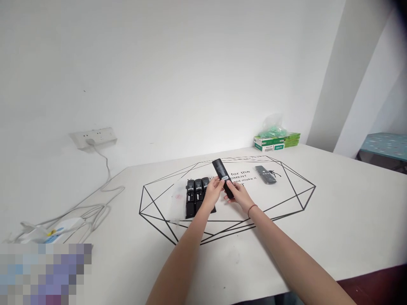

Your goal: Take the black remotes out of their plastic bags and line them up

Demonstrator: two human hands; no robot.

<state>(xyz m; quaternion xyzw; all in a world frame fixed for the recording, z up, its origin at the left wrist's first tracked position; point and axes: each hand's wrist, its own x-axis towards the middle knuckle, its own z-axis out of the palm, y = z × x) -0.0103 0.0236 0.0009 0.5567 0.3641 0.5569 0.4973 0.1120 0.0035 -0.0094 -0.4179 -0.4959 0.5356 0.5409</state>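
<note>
A black remote control is held above the table with its labelled back facing up. My left hand grips its left side, and my right hand closes around its lower right end; both thumbs lie on the back. Left of it, several black remote controls lie side by side on a clear plastic bag, their battery compartments exposed; my left forearm hides part of them. Farther right lies a grey-black remote that looks wrapped in clear plastic, with a thin black cord or tie beside it.
Green and white boxes with a clear bag on top stand at the back right. A wall socket feeds a cable down to a power strip at the left. Black lines and lettering mark the white table.
</note>
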